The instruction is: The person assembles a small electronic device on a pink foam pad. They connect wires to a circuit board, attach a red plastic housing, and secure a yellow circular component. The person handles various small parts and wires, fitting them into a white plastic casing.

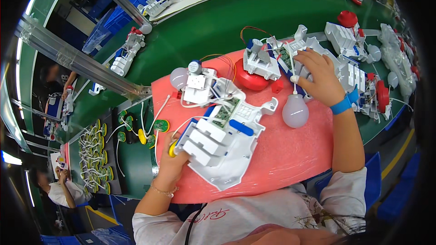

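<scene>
My left hand [171,165] is closed on the lower left edge of a white plastic housing [227,163]. A yellow-rimmed round part [172,149] shows against its fingers. This housing carries a green circuit board [225,112], a blue strip [241,127] and white box-shaped blocks; wires link it to a white module [198,86] beside a frosted bulb [178,78]. My right hand [320,75] lies over a second white housing [309,43], its fingers stretched and thumb apart. Below its thumb rests another frosted bulb [295,110]. Between the housings sits a red round part [252,76] under a white bracket [262,63].
A pink mat [286,154] lies under the parts on a green bench [200,22]. Several yellow-rimmed round boards [95,154] with white wires stand at left. More assemblies [347,38] crowd the right. A clear post [86,70] crosses the left; other people work beyond.
</scene>
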{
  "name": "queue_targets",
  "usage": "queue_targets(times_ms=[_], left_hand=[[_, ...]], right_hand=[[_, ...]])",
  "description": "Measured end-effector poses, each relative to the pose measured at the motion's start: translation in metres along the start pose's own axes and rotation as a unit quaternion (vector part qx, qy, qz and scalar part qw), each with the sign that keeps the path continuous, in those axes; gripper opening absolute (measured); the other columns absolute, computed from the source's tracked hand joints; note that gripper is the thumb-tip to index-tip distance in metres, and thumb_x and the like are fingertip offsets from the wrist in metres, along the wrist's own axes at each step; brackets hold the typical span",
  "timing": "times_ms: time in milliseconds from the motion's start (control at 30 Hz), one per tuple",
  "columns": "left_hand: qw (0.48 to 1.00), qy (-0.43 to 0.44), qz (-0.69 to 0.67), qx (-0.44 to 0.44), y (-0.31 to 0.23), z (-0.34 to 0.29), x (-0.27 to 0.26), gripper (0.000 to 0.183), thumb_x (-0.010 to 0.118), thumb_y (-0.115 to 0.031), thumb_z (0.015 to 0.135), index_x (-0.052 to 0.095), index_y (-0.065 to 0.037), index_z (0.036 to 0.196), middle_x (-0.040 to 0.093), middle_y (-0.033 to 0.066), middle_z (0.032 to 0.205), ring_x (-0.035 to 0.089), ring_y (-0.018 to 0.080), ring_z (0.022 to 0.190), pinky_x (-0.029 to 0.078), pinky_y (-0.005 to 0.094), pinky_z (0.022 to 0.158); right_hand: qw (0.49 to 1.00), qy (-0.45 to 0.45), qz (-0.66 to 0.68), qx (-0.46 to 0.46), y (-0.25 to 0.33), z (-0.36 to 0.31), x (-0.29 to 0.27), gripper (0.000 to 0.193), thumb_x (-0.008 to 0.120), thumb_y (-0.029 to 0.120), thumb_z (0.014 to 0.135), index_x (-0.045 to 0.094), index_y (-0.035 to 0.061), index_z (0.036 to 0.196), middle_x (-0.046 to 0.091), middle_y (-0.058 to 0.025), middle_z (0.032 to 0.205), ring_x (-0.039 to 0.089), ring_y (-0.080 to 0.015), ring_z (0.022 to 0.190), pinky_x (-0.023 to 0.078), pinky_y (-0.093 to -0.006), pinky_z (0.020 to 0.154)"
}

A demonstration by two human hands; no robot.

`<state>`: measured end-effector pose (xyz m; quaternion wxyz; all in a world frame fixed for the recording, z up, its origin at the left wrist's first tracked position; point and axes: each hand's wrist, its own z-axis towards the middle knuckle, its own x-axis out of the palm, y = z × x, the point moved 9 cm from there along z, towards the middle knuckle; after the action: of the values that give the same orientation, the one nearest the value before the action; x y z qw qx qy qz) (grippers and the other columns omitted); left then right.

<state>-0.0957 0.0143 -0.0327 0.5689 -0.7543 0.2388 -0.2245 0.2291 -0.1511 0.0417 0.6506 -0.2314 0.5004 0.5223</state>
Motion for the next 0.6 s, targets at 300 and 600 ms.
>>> queue_targets(times_ms=[300, 600], left_hand=[[0.990, -0.066, -0.075, 0.098, -0.051, 0.022, -0.033, 0.053, 0.049, 0.011, 0.062, 0.040, -0.007, 0.112, 0.053, 0.0058, 0.094, 0.055, 0.0162, 0.083, 0.048, 0.0267, 0.066], [0.972, -0.069, 0.083, 0.209, -0.118, 0.180, -0.002, 0.051, 0.045, 0.003, 0.072, 0.026, -0.001, 0.120, 0.045, 0.0182, 0.106, 0.055, 0.0267, 0.088, 0.053, 0.0358, 0.070]], right_hand=[[0.999, -0.011, 0.031, 0.005, 0.000, -0.004, -0.005, 0.043, 0.061, 0.026, 0.071, 0.051, 0.0094, 0.110, 0.047, -0.0094, 0.119, 0.036, -0.0269, 0.117, 0.023, -0.0443, 0.094], [0.999, -0.016, 0.032, -0.009, 0.006, 0.001, -0.008, 0.043, 0.061, 0.023, 0.070, 0.051, 0.0086, 0.109, 0.047, -0.0108, 0.118, 0.037, -0.0279, 0.117, 0.024, -0.0430, 0.094]])
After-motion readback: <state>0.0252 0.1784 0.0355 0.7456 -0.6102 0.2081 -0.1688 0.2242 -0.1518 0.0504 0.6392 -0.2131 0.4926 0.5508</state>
